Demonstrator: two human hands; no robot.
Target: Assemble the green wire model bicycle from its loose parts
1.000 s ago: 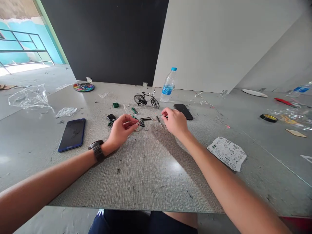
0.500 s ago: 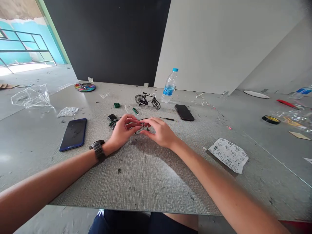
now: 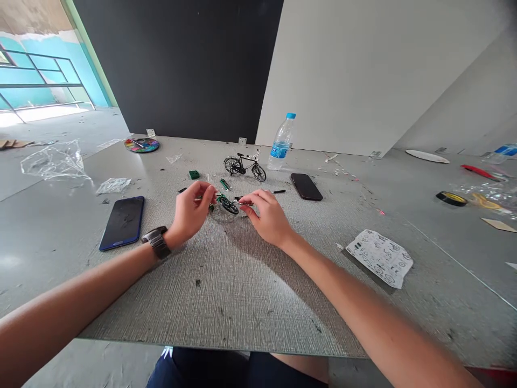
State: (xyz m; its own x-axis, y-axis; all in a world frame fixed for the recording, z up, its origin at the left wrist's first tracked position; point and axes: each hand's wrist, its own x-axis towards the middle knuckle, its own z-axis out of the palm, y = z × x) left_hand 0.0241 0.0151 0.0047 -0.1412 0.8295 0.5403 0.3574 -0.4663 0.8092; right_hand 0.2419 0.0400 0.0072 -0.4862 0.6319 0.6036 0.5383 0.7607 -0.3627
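Note:
Low over the table, a small green model bicycle [image 3: 228, 205] with a black wheel is held in the fingertips of my left hand [image 3: 191, 207]. Part of it is hidden behind those fingers. My right hand [image 3: 264, 215] has thumb and fingers pinched together close to the bicycle's right side. What lies in that pinch is too small to make out. Behind both hands, a finished-looking black model bicycle [image 3: 244, 166] stands upright. A green block [image 3: 194, 174] and a thin green piece [image 3: 225, 184] lie just beyond my left hand.
A blue-edged phone [image 3: 122, 222] lies left and a dark phone [image 3: 306, 186] right. The water bottle [image 3: 280, 143] stands at the back. An instruction sheet [image 3: 380, 257] rests at right, black tape [image 3: 451, 199] farther off. A paint palette [image 3: 141, 145] and plastic wrap [image 3: 56, 164] are back left.
My hands have drawn apart slightly, the left one shifting left. The green bicycle has turned and now shows between them, where fingers covered most of it before.

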